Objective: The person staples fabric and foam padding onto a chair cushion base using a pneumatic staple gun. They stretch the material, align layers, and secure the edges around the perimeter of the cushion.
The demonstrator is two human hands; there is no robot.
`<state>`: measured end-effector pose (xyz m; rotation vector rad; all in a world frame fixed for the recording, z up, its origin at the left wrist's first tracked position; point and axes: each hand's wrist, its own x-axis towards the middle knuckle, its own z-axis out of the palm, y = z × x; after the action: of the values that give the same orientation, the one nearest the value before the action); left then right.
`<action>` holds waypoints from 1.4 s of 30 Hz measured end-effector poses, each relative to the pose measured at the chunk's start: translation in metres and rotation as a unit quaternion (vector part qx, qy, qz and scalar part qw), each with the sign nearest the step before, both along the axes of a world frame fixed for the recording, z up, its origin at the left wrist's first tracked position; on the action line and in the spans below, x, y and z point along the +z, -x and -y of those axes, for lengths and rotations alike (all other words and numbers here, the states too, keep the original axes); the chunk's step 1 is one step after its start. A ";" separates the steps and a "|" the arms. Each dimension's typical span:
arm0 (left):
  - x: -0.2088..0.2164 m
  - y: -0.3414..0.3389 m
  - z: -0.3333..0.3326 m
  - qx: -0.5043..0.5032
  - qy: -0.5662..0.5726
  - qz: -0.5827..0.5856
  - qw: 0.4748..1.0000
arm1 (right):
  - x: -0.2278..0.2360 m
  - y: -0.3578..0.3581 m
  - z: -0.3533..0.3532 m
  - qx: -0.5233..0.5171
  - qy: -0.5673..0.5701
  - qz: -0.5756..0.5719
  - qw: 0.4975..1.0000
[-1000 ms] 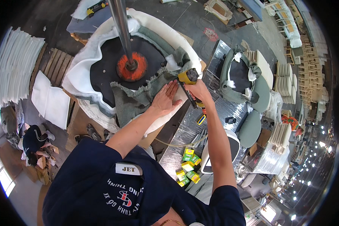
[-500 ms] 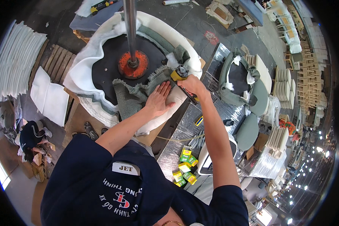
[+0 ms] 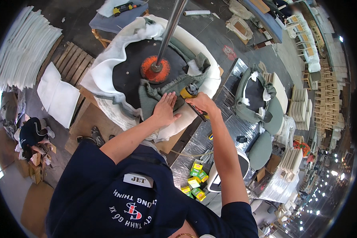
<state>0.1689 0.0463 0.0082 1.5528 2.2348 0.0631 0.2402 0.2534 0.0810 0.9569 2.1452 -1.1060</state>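
Note:
A yellow-and-black staple gun [image 3: 189,91] is gripped in my right hand [image 3: 203,104], its nose down on the grey-green fabric at the near right rim of an upside-down cushioned seat. My left hand [image 3: 166,108] lies flat just left of the gun, fingers extended, pressing the folded fabric [image 3: 148,100]. Thick white padding [image 3: 107,59] wraps the seat around its black underside [image 3: 125,75]. On that underside rests a red disc [image 3: 148,70] at the foot of a metal rod [image 3: 171,29]. The gun's tip is hidden.
Right of the seat, a plastic-wrapped table [image 3: 226,119] bears yellow-green boxes [image 3: 194,182] and another padded, fabric-covered piece [image 3: 238,89]. Stacked white sheets [image 3: 23,47] and a wooden pallet [image 3: 73,63] stand left. Another person [image 3: 31,137] bends over at the far left.
Both hands and the staple gun have shifted left along the seat's near rim. The whole view has also swung, so the seat appears further right.

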 end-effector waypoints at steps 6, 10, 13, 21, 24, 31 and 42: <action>0.021 0.012 0.014 -0.044 0.025 -0.022 0.998 | 0.001 -0.005 0.013 0.006 0.006 0.016 1.000; 0.012 0.036 0.059 -0.093 -0.060 -0.050 0.993 | -0.002 -0.010 0.025 0.065 -0.053 -0.028 0.996; 0.008 0.056 0.116 0.063 -0.214 0.018 0.975 | -0.007 -0.011 0.030 0.074 -0.092 -0.059 0.991; -0.001 0.043 0.111 0.204 -0.213 -0.054 0.954 | -0.001 -0.064 0.089 -0.142 -0.149 -0.194 0.959; -0.004 0.028 0.106 0.204 -0.239 -0.027 0.949 | 0.001 -0.091 0.133 -0.188 -0.121 -0.191 0.956; 0.003 0.002 0.085 0.193 -0.156 0.171 0.953 | -0.026 -0.107 0.214 -0.374 -0.234 -0.232 0.867; 0.021 0.032 0.030 0.138 -0.132 0.373 0.908 | -0.025 -0.088 0.255 -0.525 -0.240 -0.150 0.802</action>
<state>0.1370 0.0162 0.0288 1.0443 1.8244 0.9145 0.3283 -0.0014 0.0557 2.5615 2.1436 -1.2086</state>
